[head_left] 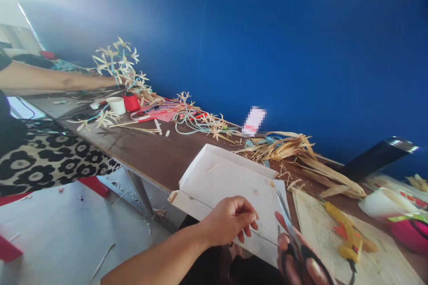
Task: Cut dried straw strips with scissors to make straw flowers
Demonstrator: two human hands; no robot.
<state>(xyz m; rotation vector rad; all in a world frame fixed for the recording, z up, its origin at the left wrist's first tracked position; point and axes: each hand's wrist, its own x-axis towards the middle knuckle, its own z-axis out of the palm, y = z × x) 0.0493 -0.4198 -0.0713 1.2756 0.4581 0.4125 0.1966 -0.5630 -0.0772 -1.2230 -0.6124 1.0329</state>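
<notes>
My left hand (230, 220) rests at the near edge of a flat white cardboard box (220, 178), fingers curled in a pinch on something too small to make out. My right hand (297, 254) grips black-handled scissors (287, 225) at the bottom edge, blades pointing up over the box. The box lies on the brown wooden table (157, 153).
A yellow glue gun (347, 231) lies on printed paper at right, beside a white cup (384, 202) and a pink bowl (413, 234). Dried straw strips (301, 151) and straw flowers (117, 60) are scattered along the table. Another person's arm (50, 80) reaches in at left.
</notes>
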